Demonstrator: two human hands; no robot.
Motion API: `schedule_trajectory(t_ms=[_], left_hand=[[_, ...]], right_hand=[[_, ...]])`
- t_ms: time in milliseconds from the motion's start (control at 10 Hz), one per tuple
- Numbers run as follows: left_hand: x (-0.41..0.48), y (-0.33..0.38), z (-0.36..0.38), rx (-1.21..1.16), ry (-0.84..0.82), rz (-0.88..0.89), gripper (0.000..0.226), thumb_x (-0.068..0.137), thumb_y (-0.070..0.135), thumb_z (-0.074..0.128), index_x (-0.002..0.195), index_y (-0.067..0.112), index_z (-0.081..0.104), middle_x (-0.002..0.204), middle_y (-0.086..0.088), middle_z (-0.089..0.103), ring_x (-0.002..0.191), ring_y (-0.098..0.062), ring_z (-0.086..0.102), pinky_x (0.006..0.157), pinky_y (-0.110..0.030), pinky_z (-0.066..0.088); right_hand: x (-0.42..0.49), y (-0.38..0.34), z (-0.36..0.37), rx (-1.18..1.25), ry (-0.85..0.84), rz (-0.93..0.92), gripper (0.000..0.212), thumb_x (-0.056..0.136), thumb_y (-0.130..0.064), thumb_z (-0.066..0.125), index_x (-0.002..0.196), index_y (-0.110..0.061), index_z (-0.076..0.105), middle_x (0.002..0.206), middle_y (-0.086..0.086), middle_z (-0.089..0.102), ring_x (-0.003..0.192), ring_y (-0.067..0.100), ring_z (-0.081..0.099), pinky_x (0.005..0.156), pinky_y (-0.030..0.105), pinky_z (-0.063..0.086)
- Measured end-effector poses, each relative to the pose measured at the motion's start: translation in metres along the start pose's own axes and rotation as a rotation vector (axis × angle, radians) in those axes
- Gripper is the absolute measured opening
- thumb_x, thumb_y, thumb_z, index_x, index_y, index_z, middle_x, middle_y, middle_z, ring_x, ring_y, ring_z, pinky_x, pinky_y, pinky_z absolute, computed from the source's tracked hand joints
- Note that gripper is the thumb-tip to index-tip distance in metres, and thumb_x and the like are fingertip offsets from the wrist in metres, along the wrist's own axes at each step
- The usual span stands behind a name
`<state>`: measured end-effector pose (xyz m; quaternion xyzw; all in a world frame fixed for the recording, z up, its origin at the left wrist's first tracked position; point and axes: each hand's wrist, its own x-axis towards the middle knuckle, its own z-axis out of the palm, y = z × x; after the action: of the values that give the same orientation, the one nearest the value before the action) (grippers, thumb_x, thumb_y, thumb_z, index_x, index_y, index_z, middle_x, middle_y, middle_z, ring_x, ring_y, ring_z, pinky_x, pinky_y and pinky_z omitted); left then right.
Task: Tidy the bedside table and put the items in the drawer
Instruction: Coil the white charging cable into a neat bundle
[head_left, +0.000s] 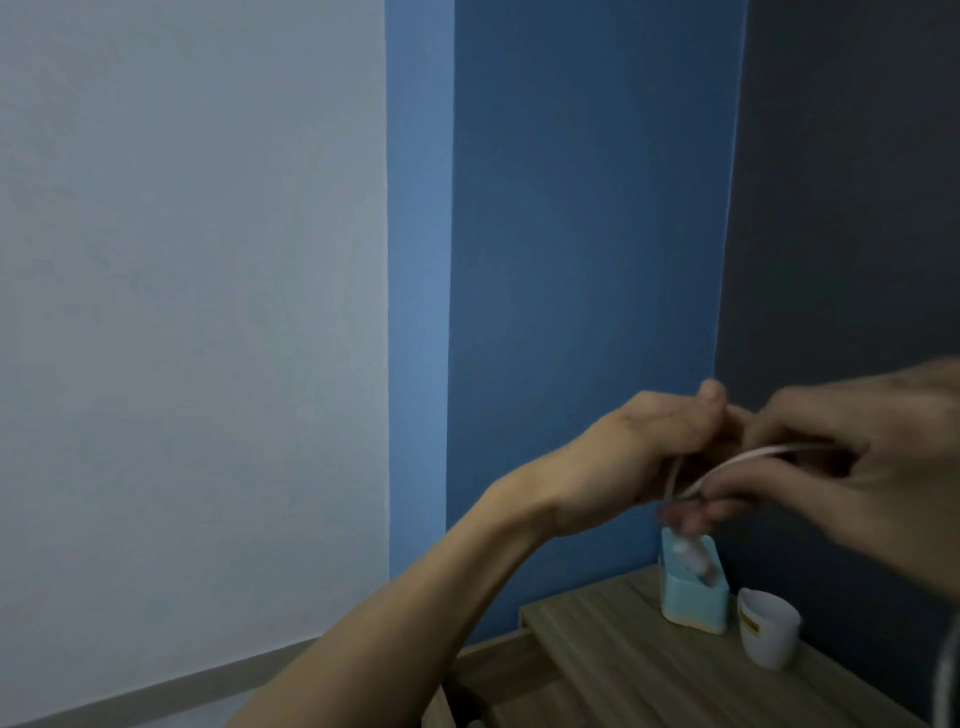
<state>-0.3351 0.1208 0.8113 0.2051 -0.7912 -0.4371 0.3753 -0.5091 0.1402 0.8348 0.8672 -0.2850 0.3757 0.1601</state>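
Note:
Both hands are raised above the wooden bedside table (613, 660) at the lower right. My left hand (660, 441) grips one end of a thin white cable (748, 460), fingers curled round it. My right hand (852, 467), blurred, pinches the same cable, which loops between the two hands. Its white plug end (693, 558) dangles in front of a light blue box (693, 597) that stands on the table. A white cup (769, 634) sits to the right of the box.
A blue wall meets a dark wall in the corner behind the table. A pale grey wall fills the left side. A lower wooden part (498, 675), perhaps the drawer, shows at the table's front left, partly behind my left forearm.

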Motion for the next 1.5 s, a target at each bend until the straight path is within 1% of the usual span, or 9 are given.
schedule_trajectory(t_ms=[200,300,700,900,1000,1100,1200,1400,1500], left_hand=[[-0.005,0.008,0.004,-0.068,-0.128,0.008,0.032,0.097,0.022,0.022,0.075,0.013,0.043,0.057,0.004,0.035,0.052,-0.009,0.038,0.053,-0.021,0.029],[-0.002,0.0,0.005,-0.028,-0.171,0.084,0.034,0.098,0.014,0.023,0.08,0.01,0.052,0.059,0.001,0.047,0.072,-0.037,0.053,0.079,-0.045,0.038],[-0.001,0.009,0.008,-0.402,-0.196,-0.01,0.045,0.096,0.02,0.016,0.07,0.02,0.052,0.051,0.016,0.042,0.045,-0.007,0.015,0.041,-0.018,0.015],[-0.002,0.003,0.006,-0.353,-0.159,0.091,0.035,0.09,-0.005,0.03,0.085,0.015,0.059,0.07,0.003,0.067,0.069,-0.014,0.064,0.071,-0.026,0.05],[-0.002,0.003,0.005,-0.354,-0.143,0.099,0.039,0.086,-0.01,0.028,0.101,0.009,0.058,0.077,-0.001,0.069,0.085,-0.019,0.063,0.087,-0.028,0.05],[0.0,0.001,0.004,-0.317,-0.127,0.107,0.041,0.088,-0.007,0.025,0.123,0.004,0.042,0.068,0.006,0.063,0.088,-0.018,0.064,0.089,-0.027,0.051],[-0.002,-0.001,0.005,-0.271,-0.092,0.124,0.038,0.089,-0.006,0.026,0.12,0.003,0.046,0.073,0.006,0.067,0.086,-0.014,0.066,0.088,-0.025,0.051],[0.0,0.006,0.008,-0.312,0.074,0.207,0.042,0.092,-0.011,0.022,0.132,-0.015,0.03,0.136,-0.04,0.037,0.119,-0.036,0.054,0.093,-0.027,0.05],[0.002,0.01,0.0,-0.303,0.159,0.213,0.043,0.093,-0.011,0.024,0.136,-0.012,0.027,0.145,-0.03,0.031,0.133,-0.034,0.035,0.107,-0.03,0.037]], right_hand=[[0.013,0.003,-0.018,0.039,0.012,-0.147,0.029,0.078,-0.064,0.051,0.074,-0.037,0.063,0.05,-0.017,0.058,0.045,0.002,0.055,0.045,0.028,0.043],[0.015,0.004,-0.026,0.138,0.047,-0.066,0.034,0.068,-0.071,0.056,0.07,-0.038,0.063,0.051,-0.015,0.059,0.048,0.006,0.057,0.046,0.027,0.044],[0.031,0.013,-0.003,0.656,0.084,-0.017,0.018,0.061,-0.036,0.069,0.058,-0.019,0.069,0.053,-0.013,0.066,0.047,0.001,0.057,0.048,0.004,0.041],[0.019,0.01,0.022,0.902,0.049,0.16,0.044,0.05,-0.071,0.066,0.066,-0.031,0.074,0.073,0.025,0.063,0.061,0.047,0.055,0.06,0.049,0.05],[0.012,0.015,0.032,1.063,-0.007,0.228,0.049,0.039,-0.063,0.077,0.065,-0.021,0.074,0.067,0.02,0.067,0.058,0.031,0.065,0.06,0.044,0.055],[0.001,0.011,0.035,1.159,-0.208,0.249,0.008,0.071,-0.005,0.07,0.064,-0.007,0.067,0.048,0.008,0.064,0.04,0.017,0.063,0.037,0.025,0.052],[0.004,0.01,0.038,1.228,-0.187,0.264,0.028,0.068,0.012,0.057,0.061,-0.012,0.068,0.044,0.0,0.061,0.039,0.01,0.061,0.037,0.017,0.049],[-0.012,0.003,0.052,0.858,-0.143,0.415,0.039,0.086,-0.01,0.057,0.047,-0.012,0.059,0.037,0.001,0.046,0.036,0.005,0.04,0.035,0.015,0.031],[-0.018,-0.008,0.041,0.458,-0.145,0.225,0.031,0.088,-0.029,0.046,0.065,-0.014,0.061,0.047,0.005,0.053,0.038,0.009,0.045,0.042,0.025,0.035]])
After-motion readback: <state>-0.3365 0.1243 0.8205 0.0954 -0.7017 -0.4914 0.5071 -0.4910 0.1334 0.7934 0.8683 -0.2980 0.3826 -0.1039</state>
